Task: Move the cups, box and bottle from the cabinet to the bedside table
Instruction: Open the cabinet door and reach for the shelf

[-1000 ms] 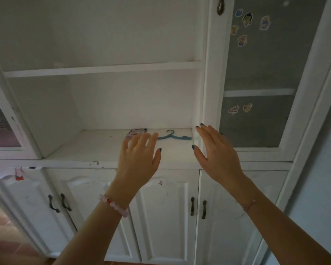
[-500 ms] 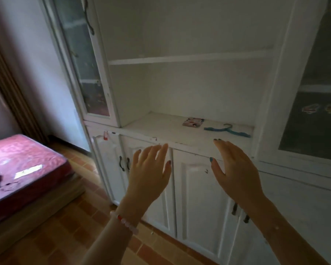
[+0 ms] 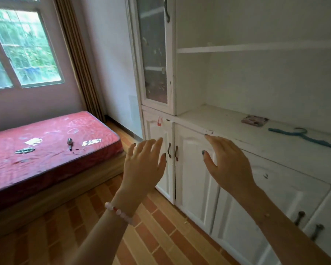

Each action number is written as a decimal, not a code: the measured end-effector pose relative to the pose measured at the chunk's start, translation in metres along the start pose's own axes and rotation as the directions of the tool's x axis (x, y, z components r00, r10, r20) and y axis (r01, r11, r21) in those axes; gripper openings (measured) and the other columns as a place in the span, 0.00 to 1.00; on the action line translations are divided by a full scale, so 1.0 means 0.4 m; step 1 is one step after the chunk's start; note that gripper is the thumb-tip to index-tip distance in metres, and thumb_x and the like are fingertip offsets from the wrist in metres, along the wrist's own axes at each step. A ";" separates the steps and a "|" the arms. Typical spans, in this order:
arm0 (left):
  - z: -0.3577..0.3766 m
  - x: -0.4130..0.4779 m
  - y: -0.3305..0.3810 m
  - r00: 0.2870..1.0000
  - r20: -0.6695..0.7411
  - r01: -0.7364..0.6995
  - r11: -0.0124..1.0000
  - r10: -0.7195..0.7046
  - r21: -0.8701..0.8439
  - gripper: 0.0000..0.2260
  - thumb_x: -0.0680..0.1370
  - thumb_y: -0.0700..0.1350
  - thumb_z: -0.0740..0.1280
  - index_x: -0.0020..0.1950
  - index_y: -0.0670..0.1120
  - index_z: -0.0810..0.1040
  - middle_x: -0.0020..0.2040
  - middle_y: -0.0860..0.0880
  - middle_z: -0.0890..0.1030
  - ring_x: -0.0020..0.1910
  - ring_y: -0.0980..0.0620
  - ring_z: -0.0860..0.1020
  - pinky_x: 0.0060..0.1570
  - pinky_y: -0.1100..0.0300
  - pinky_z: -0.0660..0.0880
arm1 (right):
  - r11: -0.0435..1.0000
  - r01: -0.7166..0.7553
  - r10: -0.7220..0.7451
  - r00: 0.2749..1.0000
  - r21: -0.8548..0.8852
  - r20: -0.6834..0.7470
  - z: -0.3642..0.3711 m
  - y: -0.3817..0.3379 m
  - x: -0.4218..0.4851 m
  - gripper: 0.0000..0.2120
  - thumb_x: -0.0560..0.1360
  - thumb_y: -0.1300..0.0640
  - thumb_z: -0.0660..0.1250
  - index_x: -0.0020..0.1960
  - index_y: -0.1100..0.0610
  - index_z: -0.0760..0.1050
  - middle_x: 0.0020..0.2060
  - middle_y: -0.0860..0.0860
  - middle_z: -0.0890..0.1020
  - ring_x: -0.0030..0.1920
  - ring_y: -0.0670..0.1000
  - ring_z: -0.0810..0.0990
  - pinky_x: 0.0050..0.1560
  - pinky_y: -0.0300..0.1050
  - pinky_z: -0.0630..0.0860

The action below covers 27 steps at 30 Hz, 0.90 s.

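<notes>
white cabinet (image 3: 256,77) ledge edge just beyond both released hands: left (image 3: 144,165), right (image 3: 227,163).

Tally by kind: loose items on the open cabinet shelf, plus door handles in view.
Blue hanger: 1
Flat pinkish packet: 1
Door handles: 5
Total: 7

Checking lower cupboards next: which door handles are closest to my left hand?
The handle pair just right of your left hand, not the lower-right pair.
</notes>
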<state>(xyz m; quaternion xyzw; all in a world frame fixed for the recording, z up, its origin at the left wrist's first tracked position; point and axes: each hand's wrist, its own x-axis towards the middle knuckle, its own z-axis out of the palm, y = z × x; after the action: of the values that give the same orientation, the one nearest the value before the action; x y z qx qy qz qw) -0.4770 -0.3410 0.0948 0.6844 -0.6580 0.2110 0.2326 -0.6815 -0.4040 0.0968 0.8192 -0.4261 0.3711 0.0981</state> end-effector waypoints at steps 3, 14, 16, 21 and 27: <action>-0.003 0.020 -0.086 1.000 -0.012 0.003 1.000 -0.002 0.012 0.22 0.77 0.53 0.52 0.63 0.44 0.75 0.56 0.45 0.81 0.54 0.44 0.79 0.54 0.44 0.75 | 1.000 0.009 -0.009 1.000 -0.001 0.001 0.049 -0.062 0.045 0.23 0.75 0.48 0.53 0.63 0.60 0.72 0.55 0.56 0.80 0.55 0.54 0.78 0.55 0.46 0.72; 0.020 0.141 -0.414 0.996 -0.073 -0.060 0.998 0.060 0.004 0.22 0.77 0.53 0.52 0.62 0.44 0.76 0.54 0.45 0.82 0.52 0.44 0.81 0.52 0.43 0.77 | 1.000 -0.018 0.019 0.999 0.014 -0.042 0.273 -0.274 0.229 0.21 0.74 0.51 0.58 0.62 0.61 0.73 0.54 0.56 0.81 0.53 0.55 0.80 0.54 0.48 0.74; 0.038 0.159 -0.458 0.994 -0.079 -0.071 0.997 0.070 -0.005 0.22 0.76 0.53 0.53 0.61 0.44 0.76 0.54 0.45 0.82 0.52 0.44 0.81 0.52 0.43 0.77 | 0.999 -0.033 0.033 0.999 0.003 -0.036 0.305 -0.289 0.257 0.21 0.74 0.52 0.60 0.62 0.61 0.73 0.54 0.56 0.81 0.54 0.56 0.80 0.55 0.49 0.74; 0.097 0.225 -0.537 0.994 -0.077 -0.078 0.997 0.076 -0.022 0.22 0.76 0.53 0.53 0.61 0.44 0.76 0.54 0.46 0.82 0.52 0.44 0.81 0.52 0.42 0.77 | 0.999 -0.049 0.048 0.998 -0.010 -0.038 0.376 -0.287 0.343 0.24 0.75 0.47 0.52 0.62 0.61 0.73 0.55 0.56 0.80 0.55 0.56 0.78 0.56 0.50 0.74; 0.212 0.353 -0.585 0.994 -0.046 -0.097 0.994 0.094 -0.054 0.22 0.76 0.53 0.53 0.61 0.44 0.76 0.54 0.46 0.82 0.52 0.44 0.81 0.53 0.41 0.76 | 0.997 -0.077 0.076 0.996 -0.010 -0.041 0.493 -0.240 0.466 0.22 0.75 0.49 0.56 0.62 0.61 0.73 0.55 0.57 0.80 0.55 0.56 0.78 0.55 0.50 0.74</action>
<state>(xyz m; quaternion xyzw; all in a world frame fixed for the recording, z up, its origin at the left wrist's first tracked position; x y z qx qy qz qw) -0.2382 -0.4988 0.1010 0.6406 -0.6906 0.2179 0.2554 -0.4367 -0.5552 0.1017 0.7940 -0.4572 0.3886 0.0973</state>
